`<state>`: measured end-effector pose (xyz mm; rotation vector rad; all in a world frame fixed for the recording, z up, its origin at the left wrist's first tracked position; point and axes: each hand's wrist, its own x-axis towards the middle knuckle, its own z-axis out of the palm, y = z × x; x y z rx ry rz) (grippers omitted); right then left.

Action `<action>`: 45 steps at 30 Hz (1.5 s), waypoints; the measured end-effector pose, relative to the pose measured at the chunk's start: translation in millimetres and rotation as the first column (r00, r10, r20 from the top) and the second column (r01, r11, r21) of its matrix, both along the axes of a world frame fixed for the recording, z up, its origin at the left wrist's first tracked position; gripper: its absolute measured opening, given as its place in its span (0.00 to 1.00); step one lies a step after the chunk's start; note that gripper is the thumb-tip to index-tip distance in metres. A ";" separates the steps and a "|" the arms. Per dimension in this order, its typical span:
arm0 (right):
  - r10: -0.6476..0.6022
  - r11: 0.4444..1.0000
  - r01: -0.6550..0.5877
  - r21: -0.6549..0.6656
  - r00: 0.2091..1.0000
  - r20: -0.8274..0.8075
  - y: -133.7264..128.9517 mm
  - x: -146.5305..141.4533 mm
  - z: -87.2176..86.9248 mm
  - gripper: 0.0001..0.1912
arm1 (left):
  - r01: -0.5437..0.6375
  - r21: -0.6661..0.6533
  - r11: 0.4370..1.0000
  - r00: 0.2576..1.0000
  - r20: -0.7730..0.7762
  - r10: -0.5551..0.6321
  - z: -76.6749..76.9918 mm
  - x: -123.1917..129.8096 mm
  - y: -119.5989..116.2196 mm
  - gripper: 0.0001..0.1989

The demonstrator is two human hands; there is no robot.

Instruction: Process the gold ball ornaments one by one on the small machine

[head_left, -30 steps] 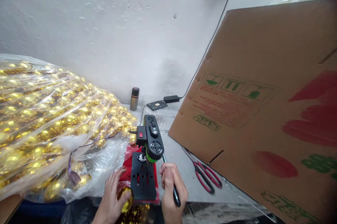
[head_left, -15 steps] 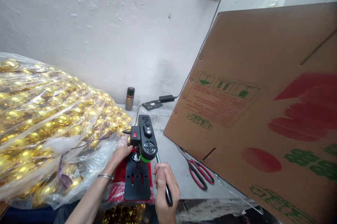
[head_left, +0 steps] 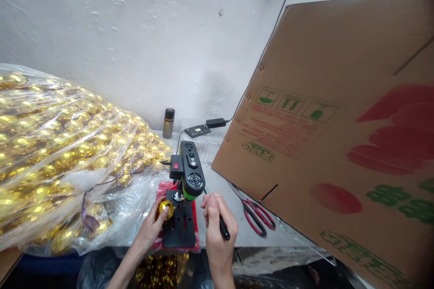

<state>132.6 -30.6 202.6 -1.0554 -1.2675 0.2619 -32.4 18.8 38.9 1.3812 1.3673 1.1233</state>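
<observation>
My left hand [head_left: 149, 229] has its fingers closed around a shiny gold bauble [head_left: 166, 210]. It holds the bauble at the left side of a black slotted base plate [head_left: 181, 232]. Above that plate stands a small bench machine [head_left: 193, 169] with a black head, round grilles, a green ring and a red switch; it looks like a mini drill stand. My right hand [head_left: 219, 223] is wrapped round the machine's lever handle [head_left: 224, 228], whose black end sticks out below the fist. What sits under the machine head is hidden from above.
At left, a clear plastic bag [head_left: 77, 144] bulges with gold baubles. A large cardboard box [head_left: 322, 144] leans at right, with red-handled scissors [head_left: 256, 216] beside it. A spray can [head_left: 168, 123] and power adapter [head_left: 216, 122] stand behind. Gold pieces [head_left: 159, 271] lie below the table edge.
My left hand has come out from behind the machine, nearer to me, and a gold bauble now shows in its fingers. My right hand stays on the lever. The view has shifted slightly.
</observation>
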 end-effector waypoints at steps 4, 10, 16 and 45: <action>0.004 1.000 -0.004 0.007 1.000 0.012 -0.6 1.1 -1.5 0.22 | 0.050 0.086 0.995 0.977 -0.210 -0.031 4.7 9.3 -4.4 0.29; 0.004 1.000 -0.004 0.023 1.000 0.018 -2.6 0.9 -4.3 0.21 | 0.097 0.225 0.970 0.944 -0.328 -0.018 2.5 17.8 -8.9 0.26; 0.011 0.999 -0.012 0.033 1.000 0.015 -3.9 0.2 -5.1 0.21 | 0.117 0.308 0.944 0.933 -0.359 0.002 -3.9 25.9 -10.8 0.26; 0.045 0.998 -0.047 0.049 0.998 0.036 -5.2 2.1 -7.2 0.17 | 0.219 0.306 0.926 0.895 -0.441 -0.066 -25.8 30.8 -3.1 0.26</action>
